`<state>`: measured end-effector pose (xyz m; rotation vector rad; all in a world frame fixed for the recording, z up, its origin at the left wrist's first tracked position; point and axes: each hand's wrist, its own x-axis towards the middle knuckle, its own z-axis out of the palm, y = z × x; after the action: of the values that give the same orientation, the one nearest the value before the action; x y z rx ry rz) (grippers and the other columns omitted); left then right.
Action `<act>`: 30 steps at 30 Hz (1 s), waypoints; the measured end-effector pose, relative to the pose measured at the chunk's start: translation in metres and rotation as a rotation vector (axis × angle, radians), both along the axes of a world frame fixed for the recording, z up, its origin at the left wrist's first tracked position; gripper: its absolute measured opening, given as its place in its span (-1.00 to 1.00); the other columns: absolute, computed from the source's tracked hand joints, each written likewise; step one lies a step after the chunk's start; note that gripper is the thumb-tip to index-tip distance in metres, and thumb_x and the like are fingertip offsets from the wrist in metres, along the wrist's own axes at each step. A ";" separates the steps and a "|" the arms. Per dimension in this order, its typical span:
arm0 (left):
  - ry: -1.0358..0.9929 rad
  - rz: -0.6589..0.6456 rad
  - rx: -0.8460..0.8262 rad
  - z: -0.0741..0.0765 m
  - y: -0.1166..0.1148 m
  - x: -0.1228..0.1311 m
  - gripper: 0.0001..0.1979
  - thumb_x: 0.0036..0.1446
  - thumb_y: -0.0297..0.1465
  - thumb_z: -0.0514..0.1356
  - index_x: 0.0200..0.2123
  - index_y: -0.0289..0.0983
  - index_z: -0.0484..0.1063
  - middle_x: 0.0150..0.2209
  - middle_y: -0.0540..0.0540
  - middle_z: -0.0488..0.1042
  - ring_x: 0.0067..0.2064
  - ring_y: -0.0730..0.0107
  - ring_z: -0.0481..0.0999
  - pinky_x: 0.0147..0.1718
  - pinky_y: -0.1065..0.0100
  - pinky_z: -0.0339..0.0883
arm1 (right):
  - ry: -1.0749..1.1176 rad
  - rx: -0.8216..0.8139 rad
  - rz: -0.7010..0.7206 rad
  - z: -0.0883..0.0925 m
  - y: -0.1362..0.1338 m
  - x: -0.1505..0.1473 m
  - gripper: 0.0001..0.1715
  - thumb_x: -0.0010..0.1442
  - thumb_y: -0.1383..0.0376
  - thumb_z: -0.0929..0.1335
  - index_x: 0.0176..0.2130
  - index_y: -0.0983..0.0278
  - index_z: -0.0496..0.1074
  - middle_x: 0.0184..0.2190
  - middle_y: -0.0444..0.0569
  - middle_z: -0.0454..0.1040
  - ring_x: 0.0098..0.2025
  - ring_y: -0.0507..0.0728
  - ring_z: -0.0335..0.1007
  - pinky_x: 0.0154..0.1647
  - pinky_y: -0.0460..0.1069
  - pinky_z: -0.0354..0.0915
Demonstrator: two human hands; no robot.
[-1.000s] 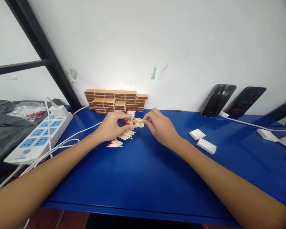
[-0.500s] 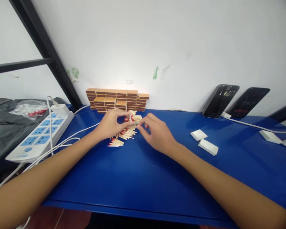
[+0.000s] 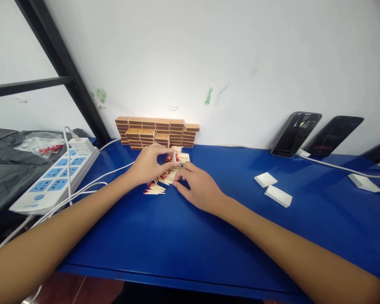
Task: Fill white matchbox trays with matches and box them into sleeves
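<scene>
Between the thumb and fingers of my left hand [image 3: 150,164] is a small white matchbox tray [image 3: 175,157], partly filled with red-headed matchsticks. Below and around it lies a loose pile of matchsticks [image 3: 167,176] on the blue table [image 3: 183,240]. A smaller group of matchsticks [image 3: 154,189] lies at the pile's near left. My right hand [image 3: 199,188] is at the pile's right edge, its thumb and index finger pinched on the ends of matchsticks; how many is hidden. Behind my hands, brown matchboxes [image 3: 164,126] are stacked against the wall.
Two white trays [image 3: 278,196] lie to the right, with more white trays [image 3: 363,183] at the far right. Two phones [image 3: 296,134] lean on the wall. A white power strip [image 3: 55,177] with trailing cables lies at left, beside a plastic bag [image 3: 39,143].
My right hand has moved from beside the tray's right end down and left to the loose matchsticks. My left hand still holds the tray in place. The view has shifted slightly.
</scene>
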<state>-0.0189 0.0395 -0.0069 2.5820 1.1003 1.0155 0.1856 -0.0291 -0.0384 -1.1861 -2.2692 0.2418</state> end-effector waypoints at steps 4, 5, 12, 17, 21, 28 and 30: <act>-0.001 0.001 -0.013 0.000 0.000 -0.001 -0.69 0.20 -0.06 0.36 -0.12 -0.11 0.66 -0.13 -0.05 0.68 -0.11 0.17 0.60 -0.08 0.18 0.42 | -0.028 0.005 0.012 0.000 0.002 -0.003 -0.92 0.38 0.35 0.35 -0.21 0.25 0.46 -0.15 -0.02 0.45 -0.19 0.11 0.41 -0.21 0.01 0.26; -0.001 0.002 -0.013 0.000 0.001 -0.001 -0.69 0.20 -0.06 0.36 -0.12 -0.11 0.66 -0.13 -0.05 0.68 -0.11 0.17 0.61 -0.08 0.18 0.42 | -0.028 0.006 0.011 0.001 0.002 -0.003 -0.91 0.38 0.35 0.35 -0.22 0.25 0.46 -0.15 -0.02 0.45 -0.20 0.11 0.40 -0.22 0.01 0.26; -0.023 0.005 0.008 -0.001 0.003 -0.002 -0.67 0.19 -0.06 0.37 -0.11 -0.12 0.66 -0.05 -0.08 0.68 -0.03 0.14 0.62 0.01 0.16 0.43 | 0.004 0.014 -0.032 0.010 -0.008 0.008 -0.91 0.37 0.38 0.33 -0.23 0.26 0.43 -0.16 -0.02 0.44 -0.25 0.08 0.40 -0.23 0.00 0.26; -0.014 0.012 0.024 0.000 0.002 -0.002 -0.68 0.20 -0.06 0.37 -0.12 -0.14 0.67 -0.05 -0.07 0.68 -0.03 0.15 0.62 0.01 0.19 0.44 | -0.092 -0.026 -0.039 0.010 -0.012 0.004 -0.94 0.35 0.37 0.34 -0.23 0.28 0.43 -0.17 -0.02 0.43 -0.31 0.07 0.34 -0.30 0.00 0.20; -0.024 0.018 0.013 0.000 0.002 -0.002 -0.65 0.18 -0.07 0.38 -0.09 -0.15 0.66 -0.05 -0.08 0.68 -0.02 0.15 0.63 0.01 0.21 0.44 | -0.085 -0.048 -0.050 0.008 -0.011 0.002 -0.98 0.35 0.36 0.37 -0.18 0.28 0.43 -0.15 -0.03 0.43 -0.27 0.07 0.36 -0.28 -0.01 0.19; -0.003 0.018 0.011 -0.002 0.003 -0.002 -0.65 0.18 -0.05 0.38 -0.09 -0.13 0.67 -0.05 -0.07 0.68 -0.04 0.14 0.62 0.00 0.18 0.44 | -0.153 -0.126 -0.068 0.013 -0.008 0.003 -0.91 0.43 0.34 0.34 -0.16 0.29 0.46 -0.13 -0.01 0.45 -0.26 0.08 0.37 -0.26 -0.01 0.19; -0.009 0.014 0.009 -0.001 0.003 -0.002 -0.65 0.18 -0.06 0.39 -0.09 -0.14 0.67 -0.04 -0.08 0.68 -0.03 0.14 0.62 0.01 0.18 0.44 | -0.158 -0.146 -0.073 0.015 -0.007 0.006 -0.90 0.44 0.34 0.33 -0.15 0.29 0.46 -0.12 0.00 0.46 -0.24 0.08 0.39 -0.22 0.00 0.21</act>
<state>-0.0211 0.0424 -0.0081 2.5777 1.1159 1.0367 0.1912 -0.0358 -0.0235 -1.4049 -2.3717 0.2990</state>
